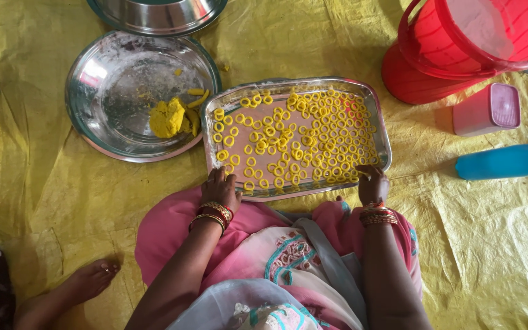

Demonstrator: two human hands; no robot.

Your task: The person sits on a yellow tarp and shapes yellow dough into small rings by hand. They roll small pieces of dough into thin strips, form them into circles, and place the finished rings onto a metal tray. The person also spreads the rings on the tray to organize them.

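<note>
At the lower left of the frame a bare foot (90, 278) of another person rests on the yellow sheet (44, 183), and above it a round steel plate (117, 91) holds a lump of yellow dough (167, 117). At centre, the left hand (219, 190) grips the near left rim of the rectangular steel tray (380, 131) covered in small yellow dough rings (300, 137), while the right hand (372, 183) clasps its near right rim. A red bucket (459, 43), a pink box (487, 109) and a blue object (505, 161) sit at the right

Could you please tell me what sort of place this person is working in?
Probably a home or small food-making spot on the floor: a yellow plastic sheet covers the ground, a rectangular steel tray holds small yellow dough rings, and a round steel plate carries a yellow dough lump.
</note>
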